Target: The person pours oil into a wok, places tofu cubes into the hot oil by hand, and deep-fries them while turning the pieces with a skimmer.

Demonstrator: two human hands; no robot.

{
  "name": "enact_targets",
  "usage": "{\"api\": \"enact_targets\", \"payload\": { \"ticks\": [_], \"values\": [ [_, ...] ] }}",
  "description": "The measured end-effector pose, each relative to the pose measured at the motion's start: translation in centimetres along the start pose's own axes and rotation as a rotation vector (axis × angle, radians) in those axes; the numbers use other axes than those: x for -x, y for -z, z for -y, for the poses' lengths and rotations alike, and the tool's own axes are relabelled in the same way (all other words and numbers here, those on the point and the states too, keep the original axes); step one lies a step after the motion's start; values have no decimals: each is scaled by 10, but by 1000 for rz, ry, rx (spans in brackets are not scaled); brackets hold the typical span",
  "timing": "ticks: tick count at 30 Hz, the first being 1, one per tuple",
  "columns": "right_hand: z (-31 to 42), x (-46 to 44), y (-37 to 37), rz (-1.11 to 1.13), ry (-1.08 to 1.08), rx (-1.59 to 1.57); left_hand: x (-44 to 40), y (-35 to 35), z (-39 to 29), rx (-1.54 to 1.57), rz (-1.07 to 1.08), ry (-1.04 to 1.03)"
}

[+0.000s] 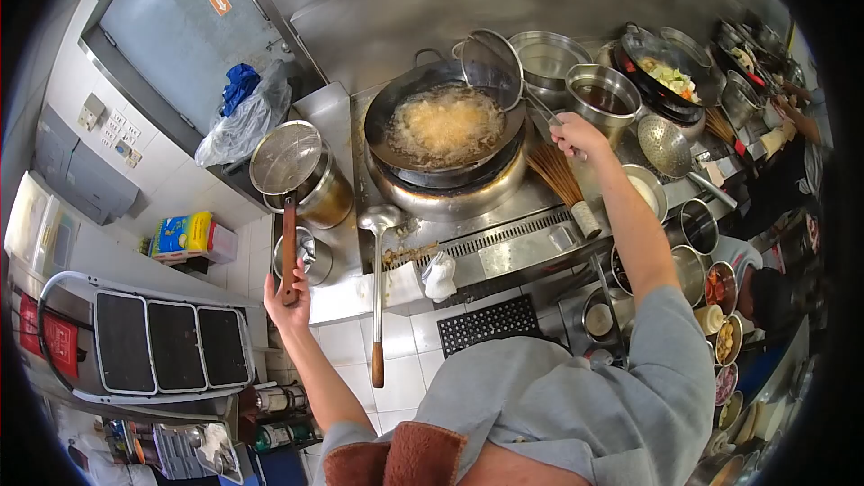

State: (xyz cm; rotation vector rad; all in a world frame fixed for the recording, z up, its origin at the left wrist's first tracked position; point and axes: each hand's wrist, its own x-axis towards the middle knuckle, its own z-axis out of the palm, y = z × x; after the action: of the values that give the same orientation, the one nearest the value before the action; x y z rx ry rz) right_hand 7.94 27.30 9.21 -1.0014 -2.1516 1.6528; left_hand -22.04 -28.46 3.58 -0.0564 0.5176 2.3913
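My left hand [288,299] is closed around the wooden handle of a round mesh skimmer [285,157], whose head lies over a tall steel pot [328,193]. With my right hand [577,135] I grip the thin handle of a deep wire strainer [491,67], tilted at the right rim of a black wok [382,139]. Inside the wok, pale golden food [447,123] bubbles in foaming oil. A long ladle [379,279] with a wooden end lies on the stove front between my hands. A bamboo brush [558,182] rests just below my right hand.
Steel pots [601,94] stand right of the wok. Further right are a second wok [666,72] with vegetables, a perforated skimmer [664,146] and several ingredient containers. A crumpled white cloth [439,276] lies on the front ledge. A step stool [171,342] stands left; another person [796,126] works far right.
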Motion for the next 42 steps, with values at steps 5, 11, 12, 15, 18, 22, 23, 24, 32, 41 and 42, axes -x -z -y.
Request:
{"api": "enact_targets", "payload": {
  "ticks": [5, 11, 12, 15, 18, 22, 23, 24, 32, 41, 42],
  "values": [
    [-7, -6, 5, 140, -88, 19, 25, 40, 13, 92, 2, -170],
    [-4, 0, -15, 208, -110, -265, 55, 49, 40, 72, -119, -71],
    [4, 7, -19, 207, -127, -256, 56, 53, 42, 72, -105, -65],
    [3, 9, -23, 230, -155, -263, 55, 58, 41, 77, -77, -53],
    [-5, 8, -19, 235, -140, -178, 52, 58, 32, 75, -42, -47],
    [-16, 0, -12, 175, -20, -130, 36, 35, 17, 31, -56, -91],
    [-15, 1, -11, 126, 24, -80, 30, 20, 14, 1, -116, -145],
    [-12, 3, -11, 79, 69, -29, 23, 6, 9, -56, -110, -144],
    [-17, 20, -32, -174, 155, 48, -69, -8, -27, -252, 134, 309],
    [-32, 50, -54, -165, 183, -187, -19, -153, 56, -2301, -394, -1065],
    [-35, 48, -58, -151, 170, -223, -47, -139, 84, -1907, -5, -1166]
  ]
}}
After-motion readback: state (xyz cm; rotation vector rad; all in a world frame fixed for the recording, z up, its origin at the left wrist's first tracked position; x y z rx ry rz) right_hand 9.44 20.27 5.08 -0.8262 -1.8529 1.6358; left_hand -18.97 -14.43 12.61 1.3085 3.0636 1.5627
